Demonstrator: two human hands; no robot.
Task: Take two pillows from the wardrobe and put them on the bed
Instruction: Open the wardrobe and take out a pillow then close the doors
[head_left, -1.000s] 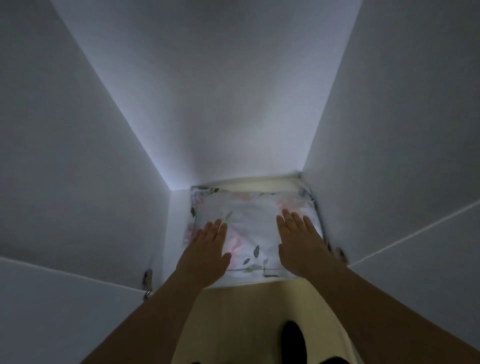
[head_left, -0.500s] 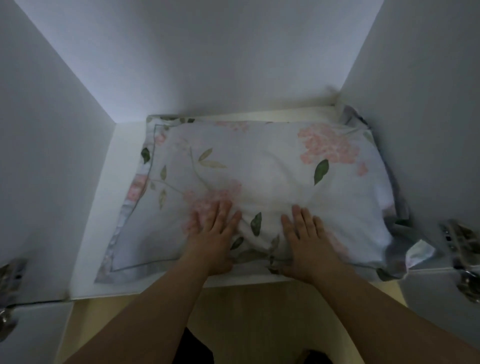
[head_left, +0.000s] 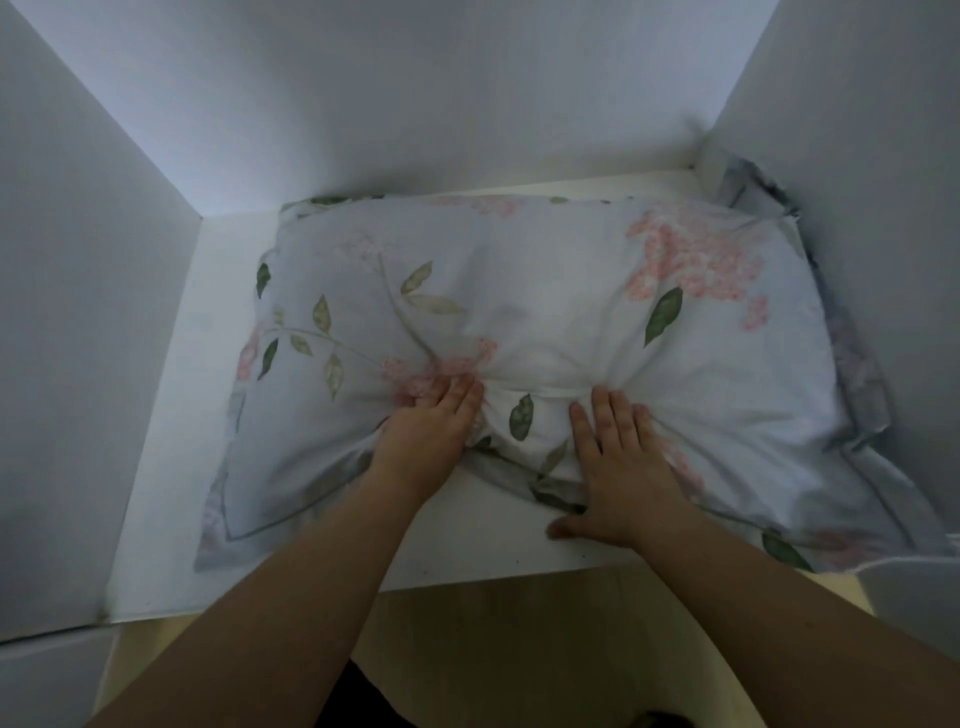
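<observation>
While the floral pillow (head_left: 545, 312) lies on the wardrobe shelf (head_left: 171, 415), left hand (head_left: 431, 431) bunches its cover; right hand (head_left: 623, 467) presses flat, fingers straight.

LANDMARK: white flat wardrobe shelf (head_left: 171, 415) | ON IT: floral-print fabric pillow (head_left: 571, 291), toward shelf's right, right edge against side wall | ON PILLOW, near front edge: left hand (head_left: 431, 431), right hand (head_left: 623, 467) beside it | BEHIND SHELF: back panel (head_left: 415, 104)
</observation>
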